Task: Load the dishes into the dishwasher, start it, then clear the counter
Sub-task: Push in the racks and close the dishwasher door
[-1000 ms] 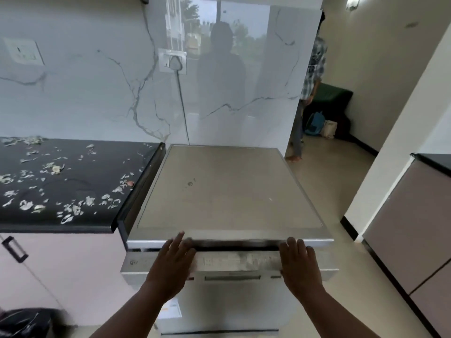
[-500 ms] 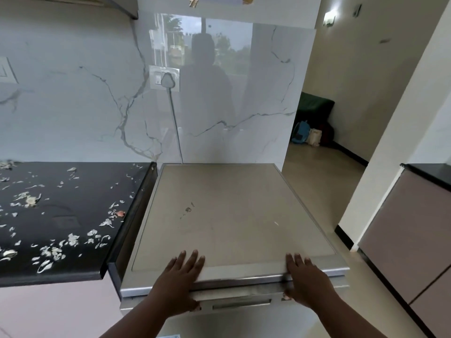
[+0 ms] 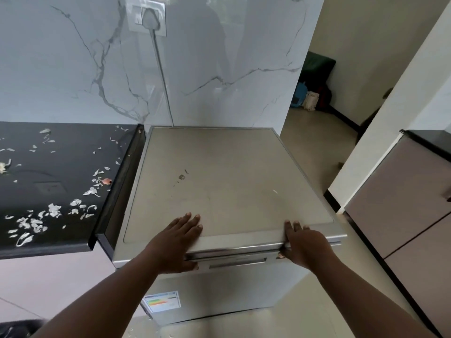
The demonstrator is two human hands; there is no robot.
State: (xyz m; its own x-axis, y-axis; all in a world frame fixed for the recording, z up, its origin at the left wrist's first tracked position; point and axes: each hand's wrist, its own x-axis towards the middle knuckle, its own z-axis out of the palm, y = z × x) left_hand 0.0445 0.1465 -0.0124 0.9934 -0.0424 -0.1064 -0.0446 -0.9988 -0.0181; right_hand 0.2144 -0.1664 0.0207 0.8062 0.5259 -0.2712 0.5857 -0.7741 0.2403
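Compared with the frame half a second earlier, both hands are lying further onto the dishwasher (image 3: 227,181) top, and the gap at the door's upper edge is looking narrower; the door is now sitting nearly flush under the front lip. The camera is also tilting lower, so the energy label (image 3: 163,301) on the door front is coming into view.

The left hand (image 3: 176,242) is resting flat on the front left part of the top, fingers straight and together, holding nothing. The right hand (image 3: 305,245) is lying over the front right edge of the dishwasher, fingers extended onto the top; its thumb is pointing down at the door's upper edge. Whether that thumb is pressing the door cannot be told.

Count: one dishwasher, two hands, one label. No dishes are showing; the interior is hidden behind the door.

The dishwasher is standing against the marble wall (image 3: 73,69). The black counter (image 3: 61,186) is lying just left of the dishwasher, touching or nearly touching its side, and is carrying many scattered pale scraps (image 3: 52,211), too many and too small to count. One socket (image 3: 146,17) is sitting on the wall above the dishwasher, with one cord (image 3: 163,76) running down behind its rear edge. One cabinet (image 3: 400,206) is standing to the right of the dishwasher, well apart across the floor.
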